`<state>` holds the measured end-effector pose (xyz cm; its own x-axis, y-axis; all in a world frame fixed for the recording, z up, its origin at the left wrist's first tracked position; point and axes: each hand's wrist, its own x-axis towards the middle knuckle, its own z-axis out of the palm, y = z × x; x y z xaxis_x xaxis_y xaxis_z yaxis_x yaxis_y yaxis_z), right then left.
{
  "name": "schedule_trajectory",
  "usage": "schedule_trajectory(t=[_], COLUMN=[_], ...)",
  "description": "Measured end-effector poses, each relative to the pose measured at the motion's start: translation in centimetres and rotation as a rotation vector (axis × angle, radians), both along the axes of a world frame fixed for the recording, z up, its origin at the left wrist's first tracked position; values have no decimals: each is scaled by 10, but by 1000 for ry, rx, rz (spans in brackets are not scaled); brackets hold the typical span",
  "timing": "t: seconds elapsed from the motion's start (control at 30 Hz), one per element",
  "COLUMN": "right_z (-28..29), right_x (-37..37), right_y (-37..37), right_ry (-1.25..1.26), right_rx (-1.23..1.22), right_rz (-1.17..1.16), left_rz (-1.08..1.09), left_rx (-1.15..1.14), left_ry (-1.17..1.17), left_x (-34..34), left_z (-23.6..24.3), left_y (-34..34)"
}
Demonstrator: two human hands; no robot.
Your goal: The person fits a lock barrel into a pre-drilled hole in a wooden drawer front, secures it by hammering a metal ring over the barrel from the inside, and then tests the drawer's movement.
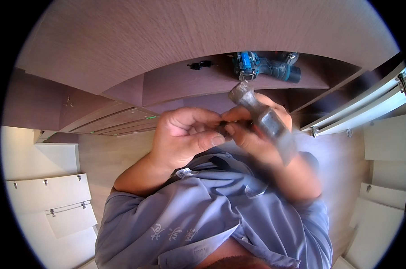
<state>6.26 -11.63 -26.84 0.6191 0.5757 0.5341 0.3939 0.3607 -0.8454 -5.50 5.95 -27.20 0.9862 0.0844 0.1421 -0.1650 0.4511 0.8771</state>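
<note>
Left hand (185, 136): raised close before the chest; fingers curled in, thumb laid across; fingertips pinched on a small dark part (222, 128) where the two hands meet
Right hand (257, 134): blurred; closed round a grey metal hardware piece (261, 117); thumb tip pressed against the small dark part
Grey metal hardware piece: long, angled, slanting from upper left to lower right across the right hand; upper end stands clear above the fingers; detail lost to blur
Small dark part: between both hands' fingertips; kind not clear
Cordless drill (261, 67): blue and dark; lying on its side on the brown wooden panel (176, 80), well beyond the hands
Black bit of hardware (200, 65): on the same panel, left of the drill, apart from it
Shirt (212, 210): grey-blue, fills the lower middle
White panels (50, 197): flat on the floor at lower left, small metal fittings along them; more white boards at right
</note>
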Motion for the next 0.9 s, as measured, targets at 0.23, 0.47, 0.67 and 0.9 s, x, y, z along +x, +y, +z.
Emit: schedule_trajectory(t=[0.23,0.47,0.67,0.9], right_z=[-4,-10,-9,-6], right_x=[4,3,3,-1], right_y=[-1,2,4,4], right_ry=[-221,-180,-285,-236], right_rx=[-32,14,-3,-68], right_rz=[-92,-103,-203,-226], left_rz=[51,55,70,63], left_rx=[118,142,169,197], left_ry=[63,82,57,40], left_x=[-3,-3,-3,-1], left_z=[2,2,6,5], left_y=[-3,-7,-11,-9])
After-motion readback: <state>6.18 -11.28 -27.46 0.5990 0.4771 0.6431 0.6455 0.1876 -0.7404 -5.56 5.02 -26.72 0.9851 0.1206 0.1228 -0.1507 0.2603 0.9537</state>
